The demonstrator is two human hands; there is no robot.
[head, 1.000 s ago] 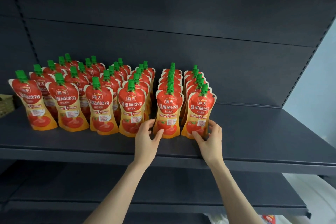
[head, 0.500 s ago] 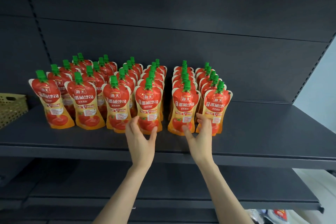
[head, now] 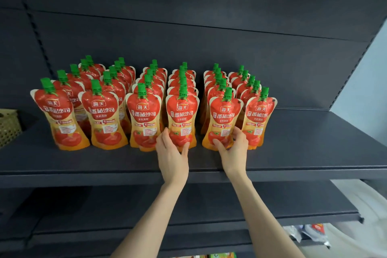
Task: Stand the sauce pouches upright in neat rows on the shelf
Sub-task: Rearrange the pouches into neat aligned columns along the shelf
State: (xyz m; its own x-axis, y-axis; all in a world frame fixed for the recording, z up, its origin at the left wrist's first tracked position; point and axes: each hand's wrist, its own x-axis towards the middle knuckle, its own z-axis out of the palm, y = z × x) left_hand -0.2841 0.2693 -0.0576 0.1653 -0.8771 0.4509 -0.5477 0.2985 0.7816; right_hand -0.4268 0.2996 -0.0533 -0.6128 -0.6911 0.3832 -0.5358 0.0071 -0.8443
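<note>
Glossy plastic film, soft and full of sauce, is what both my hands are closed round. My left hand [head: 172, 157] pinches the fourth front pouch [head: 181, 117], counting away from the basket [head: 8, 125]. It holds low down by the wide base, with the fingers [head: 164, 137] on the basket side and the thumb on the far side. My right hand [head: 234, 153] grips the fifth front pouch [head: 225, 121] the same way, thumb on the basket side.

Both stand upright on the shelf [head: 314, 153], green caps [head: 183, 90] up. I judge them light but floppy. Squeezed at the waist they would buckle and lean, and the slick film could slip. The stiffer bottom fold looks the best place to hold and steer from, since pulling by a cap might tip one into those behind.

Around my hands, the other pouches [head: 100, 115] stand in six files running back. The two files nearest the basket look looser, and a gap shows between the fourth and fifth.
</note>
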